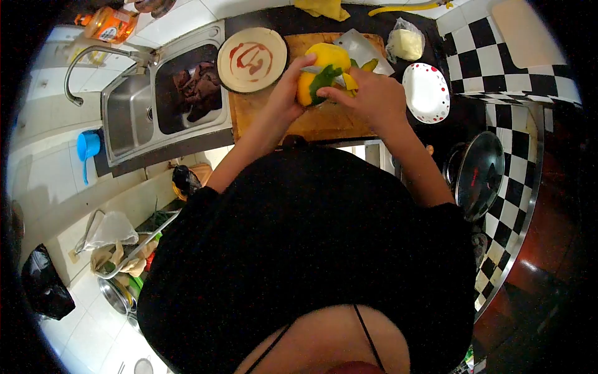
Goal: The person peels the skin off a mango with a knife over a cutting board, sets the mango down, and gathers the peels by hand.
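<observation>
Over the wooden cutting board (252, 121), my left hand (288, 93) is closed around a partly peeled mango (304, 89), its bare flesh yellow-orange. A dark green strip of peel (324, 79) shows on its near side. My right hand (375, 100) grips what looks like a small knife (340, 80), its pale blade against the fruit; the fingers hide most of it. Just beyond my hands is another yellow fruit (328, 55), probably a peeled mango. Green and yellow peel (370, 65) is seen beside my right fingers.
A round plate (230, 76) with reddish-brown smears overlaps the board's left side. Dark brown pieces (202, 90) lie in the sink (128, 121). To the right are a dotted white dish (425, 103), a bagged pale block (409, 45) and a pan lid (479, 176). A grey sheet (361, 43) lies behind.
</observation>
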Demonstrator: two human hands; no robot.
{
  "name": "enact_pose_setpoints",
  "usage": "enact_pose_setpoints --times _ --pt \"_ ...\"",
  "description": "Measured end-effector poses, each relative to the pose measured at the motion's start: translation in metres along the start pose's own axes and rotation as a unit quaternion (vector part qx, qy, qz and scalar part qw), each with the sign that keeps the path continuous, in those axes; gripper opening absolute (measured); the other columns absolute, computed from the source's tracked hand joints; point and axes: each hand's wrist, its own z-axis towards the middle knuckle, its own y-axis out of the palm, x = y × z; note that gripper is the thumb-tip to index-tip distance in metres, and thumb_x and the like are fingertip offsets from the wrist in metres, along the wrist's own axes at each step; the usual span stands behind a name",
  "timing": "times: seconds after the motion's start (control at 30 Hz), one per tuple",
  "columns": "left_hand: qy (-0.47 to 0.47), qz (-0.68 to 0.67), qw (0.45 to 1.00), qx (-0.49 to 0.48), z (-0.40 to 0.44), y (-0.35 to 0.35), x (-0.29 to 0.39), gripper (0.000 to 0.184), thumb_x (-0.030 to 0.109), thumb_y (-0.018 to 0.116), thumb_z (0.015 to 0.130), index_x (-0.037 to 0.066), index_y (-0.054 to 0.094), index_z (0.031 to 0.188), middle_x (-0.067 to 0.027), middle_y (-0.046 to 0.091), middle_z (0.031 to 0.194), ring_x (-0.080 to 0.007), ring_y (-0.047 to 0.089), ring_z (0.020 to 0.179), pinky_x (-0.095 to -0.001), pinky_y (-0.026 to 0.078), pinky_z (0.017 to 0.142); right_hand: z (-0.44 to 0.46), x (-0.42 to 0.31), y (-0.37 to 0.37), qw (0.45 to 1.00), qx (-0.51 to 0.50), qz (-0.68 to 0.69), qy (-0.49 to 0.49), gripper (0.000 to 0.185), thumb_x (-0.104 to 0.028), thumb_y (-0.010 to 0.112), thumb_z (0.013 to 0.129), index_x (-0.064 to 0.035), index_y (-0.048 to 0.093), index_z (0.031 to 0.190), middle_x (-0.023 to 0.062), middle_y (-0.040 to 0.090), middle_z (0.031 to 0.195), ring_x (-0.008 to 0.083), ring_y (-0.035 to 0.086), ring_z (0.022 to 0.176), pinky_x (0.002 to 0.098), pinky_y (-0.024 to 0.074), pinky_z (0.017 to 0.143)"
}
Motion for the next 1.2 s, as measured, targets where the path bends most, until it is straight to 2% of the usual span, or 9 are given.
enact_pose_setpoints --times 0.17,0.3,0.37,0.6,0.8,0.9,0.97,1.07,1.2 --pt "0.001 -0.005 1.0 0.017 -0.001 0.0 -0.004 0.052 0.041 0.057 0.08 0.004 0.048 0.116 -0.0115 0.06 0.104 -0.023 0.062 0.088 -0.0342 0.054 0.072 -0.003 -0.004 0.0 0.997 -0.072 -0.039 0.012 0.061 -0.069 0.046 0.075 -0.0102 0.062 0.08 0.0095 0.06 0.061 0.0282 0.061 0.056 0.0381 0.046 0.048" --pt "0.001 -0.002 1.0 0.021 -0.002 -0.001 -0.004 0.05 0.039 0.058 0.081 0.004 0.048 0.116 -0.0118 0.06 0.105 -0.023 0.062 0.09 -0.0343 0.053 0.075 -0.008 -0.004 0.004 0.998 -0.053 -0.026 -0.007 0.067 -0.069 0.041 0.077 -0.0059 0.063 0.079 0.0131 0.062 0.064 0.0304 0.062 0.056 0.0415 0.0499 0.048" --pt "0.015 -0.005 1.0 0.024 -0.004 0.006 -0.002 0.05 0.039 0.058 0.081 0.004 0.048 0.116 -0.0121 0.059 0.105 -0.0232 0.062 0.091 -0.0343 0.053 0.076 -0.01 -0.004 0.009 0.999 0.022 -0.042 -0.026 0.059 -0.066 0.046 0.077 -0.0091 0.061 0.075 0.0088 0.059 0.058 0.0267 0.06 0.052 0.0364 0.0459 0.045" --pt "-0.002 -0.036 0.999 -0.002 -0.004 0.0 -0.003 0.048 0.036 0.058 0.082 0.004 0.048 0.116 -0.0124 0.059 0.108 -0.0242 0.06 0.095 -0.0349 0.052 0.079 -0.015 -0.008 0.007 0.998 -0.012 -0.047 -0.044 0.056 -0.063 0.045 0.079 -0.0095 0.061 0.074 0.0097 0.059 0.058 0.0267 0.059 0.05 0.0364 0.0458 0.044" --pt "0.028 -0.063 0.998 -0.009 -0.007 0.006 -0.002 0.047 0.037 0.054 0.084 0.005 0.047 0.118 -0.0121 0.058 0.109 -0.0242 0.06 0.096 -0.0356 0.052 0.08 -0.016 -0.006 0.017 0.997 0.057 -0.039 -0.044 0.053 -0.06 0.048 0.08 -0.0098 0.061 0.072 0.0097 0.059 0.058 0.0276 0.059 0.05 0.0378 0.0455 0.044" --pt "0.02 -0.043 0.999 -0.012 -0.014 0.013 0.006 0.046 0.033 0.054 0.086 0.002 0.046 0.119 -0.0122 0.057 0.112 -0.0231 0.058 0.1 -0.0351 0.047 0.088 -0.009 0.005 0.01 0.999 -0.006 0.026 -0.029 0.062 -0.066 0.041 0.08 -0.0085 0.062 0.071 0.0137 0.058 0.055 0.0334 0.06 0.054 0.0427 0.0485 0.048" --pt "-0.004 -0.051 0.997 -0.05 -0.007 0.0 0.01 0.046 0.033 0.054 0.086 0.003 0.046 0.12 -0.0123 0.056 0.112 -0.0235 0.057 0.101 -0.0364 0.046 0.089 -0.003 0.018 0.004 0.992 0.006 0.087 -0.094 0.05 -0.055 0.053 0.08 -0.0083 0.06 0.063 0.0096 0.055 0.053 0.0299 0.056 0.05 0.0383 0.0437 0.048" --pt "-0.027 -0.057 0.995 -0.082 -0.009 0.002 0.012 0.047 0.033 0.054 0.086 0.003 0.045 0.121 -0.0126 0.056 0.113 -0.0244 0.057 0.101 -0.0388 0.046 0.089 0.011 0.038 0.002 0.99 -0.057 0.063 -0.109 0.063 -0.067 0.042 0.079 -0.0085 0.064 0.074 0.0156 0.056 0.055 0.0343 0.06 0.058 0.0433 0.0485 0.054" --pt "-0.018 -0.073 0.995 -0.063 -0.009 0.008 0.012 0.047 0.033 0.055 0.084 0.004 0.046 0.119 -0.0129 0.056 0.113 -0.0251 0.057 0.101 -0.0401 0.047 0.088 0.01 0.029 0.0 0.993 -0.035 0.022 -0.111 0.062 -0.067 0.043 0.078 -0.0096 0.064 0.071 0.0153 0.056 0.055 0.0342 0.06 0.058 0.0427 0.0482 0.053"
